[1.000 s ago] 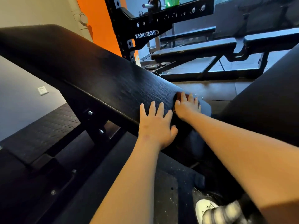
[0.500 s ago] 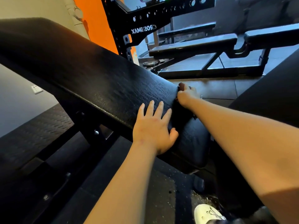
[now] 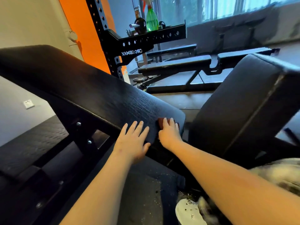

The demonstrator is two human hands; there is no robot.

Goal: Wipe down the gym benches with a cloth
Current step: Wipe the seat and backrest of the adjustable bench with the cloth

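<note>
Black padded worktop (image 3: 97,95), lower end: left hand (image 3: 133,142) flat, fingers spread; right hand (image 3: 168,134), fingers together, pressing one reddish-brown cloth (image 3: 160,122); green spray bottle (image 3: 151,20) beyond.

The black bench (image 3: 90,88) is tilted, high on the left and low on the right. A small red-brown cloth (image 3: 161,125) lies on its low end, partly under the right hand (image 3: 169,135).

At lower end of bench pad (image 3: 97,91), cloth (image 3: 161,123) under right hand (image 3: 169,134), left hand (image 3: 133,143) just left, rack (image 3: 129,44) behind
</note>
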